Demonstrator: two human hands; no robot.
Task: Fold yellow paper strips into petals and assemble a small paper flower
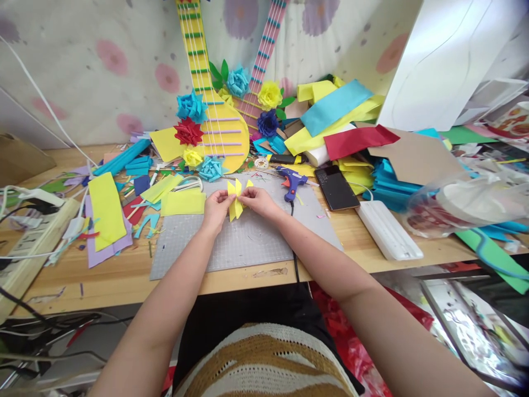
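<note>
Delicately pinching folded yellow paper (237, 206) between left hand (216, 209) and right hand (261, 202), above a gray cutting mat (256, 242), with a glue gun (292, 182) just right of the right hand, and perhaps risking a tear or crushed folds from uneven pulling.

The left hand (217, 211) and the right hand (261, 202) are close together near the middle of the frame, both curled in a pinching grip. The left arm (165, 309), bare, rises from the lower left; the right arm (351, 286), also bare, from the lower right.
</note>
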